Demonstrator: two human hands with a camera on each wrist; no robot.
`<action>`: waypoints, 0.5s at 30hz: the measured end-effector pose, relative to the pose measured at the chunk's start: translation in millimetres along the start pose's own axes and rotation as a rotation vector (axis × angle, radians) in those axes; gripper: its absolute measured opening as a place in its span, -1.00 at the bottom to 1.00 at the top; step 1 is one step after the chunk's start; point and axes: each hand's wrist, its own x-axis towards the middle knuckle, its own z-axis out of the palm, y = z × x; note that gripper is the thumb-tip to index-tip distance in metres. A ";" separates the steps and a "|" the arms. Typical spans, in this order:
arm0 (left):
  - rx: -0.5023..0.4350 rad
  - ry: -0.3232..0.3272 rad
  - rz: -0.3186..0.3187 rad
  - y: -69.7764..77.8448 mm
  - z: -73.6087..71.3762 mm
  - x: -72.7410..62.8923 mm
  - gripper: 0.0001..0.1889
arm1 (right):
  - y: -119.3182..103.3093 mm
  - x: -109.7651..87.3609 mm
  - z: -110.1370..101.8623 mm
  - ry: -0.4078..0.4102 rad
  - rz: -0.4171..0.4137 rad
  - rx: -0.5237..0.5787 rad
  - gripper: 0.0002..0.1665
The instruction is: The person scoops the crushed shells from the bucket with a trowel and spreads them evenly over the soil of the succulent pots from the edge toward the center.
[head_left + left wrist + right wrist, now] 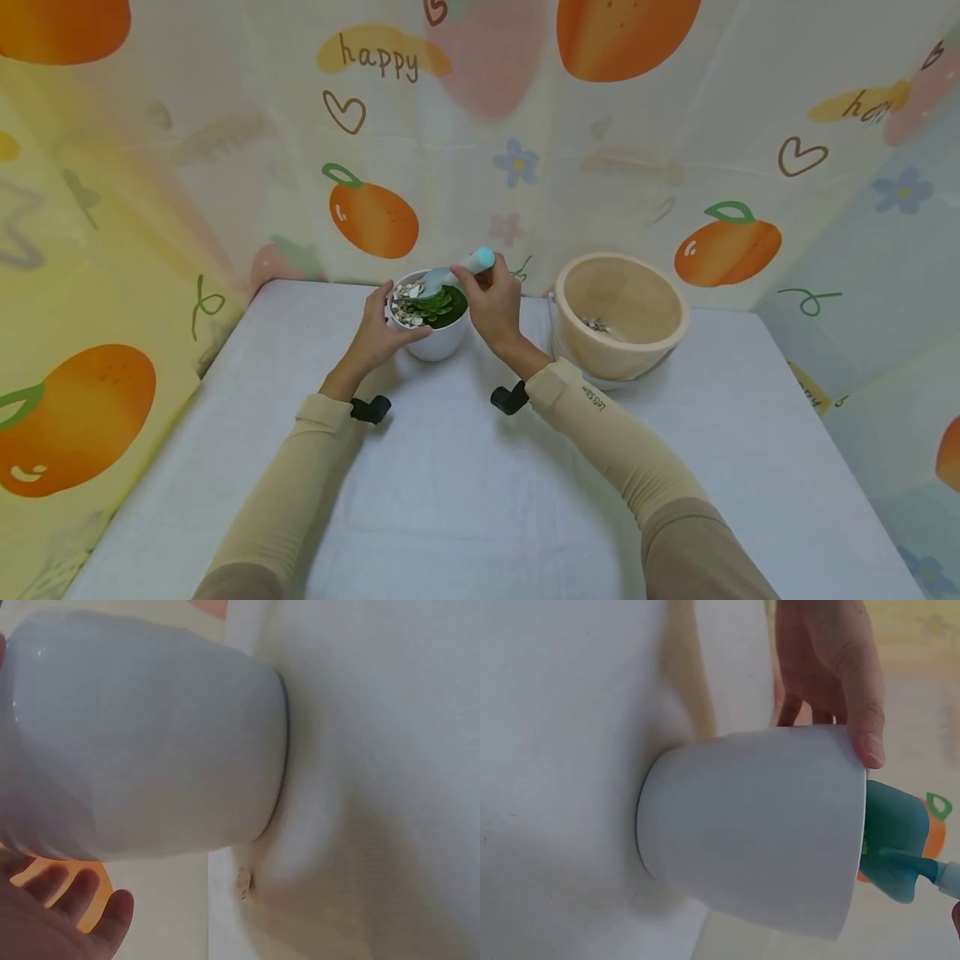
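A white flower pot (437, 343) stands on the table, holding a green succulent (431, 310), with pale pebbles (406, 305) at its left side and dark green cover at the right. My left hand (377, 335) holds the pot by its left side, the thumb on the near rim, as the right wrist view also shows on the pot (757, 832). Between its fingers and thumb my right hand (495, 307) grips the handle of a small teal trowel (480, 261). The trowel's blade (896, 832) is over the pot's opening, above the pebbles; its tip is hidden.
To the right stands a larger beige bucket-like pot (621, 357) with a few pebbles (595, 324) on its bottom. One small pebble-like bit (245, 883) lies on the white tablecloth (442, 500) by the white pot. A fruit-printed curtain (465, 183) hangs close behind.
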 end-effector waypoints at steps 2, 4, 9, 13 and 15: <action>0.000 -0.025 -0.012 0.4 -1.7 1.6 0.17 | -2.6 -0.8 0.5 0.002 0.012 -0.009 -0.68; -0.004 -0.038 -0.025 0.0 -2.1 2.9 0.17 | -9.0 -1.9 0.0 -0.003 0.020 -0.017 -0.69; -0.032 -0.031 -0.028 -0.3 -0.7 3.2 0.16 | -25.0 -4.8 -2.8 -0.017 0.022 -0.039 -0.72; -0.037 -0.011 -0.031 -1.4 1.6 1.6 0.16 | -10.1 -4.6 0.7 -0.018 0.034 -0.042 -0.69; -0.047 0.005 -0.035 -2.6 3.2 0.6 0.16 | 0.3 -4.3 2.7 -0.024 0.037 -0.031 -0.66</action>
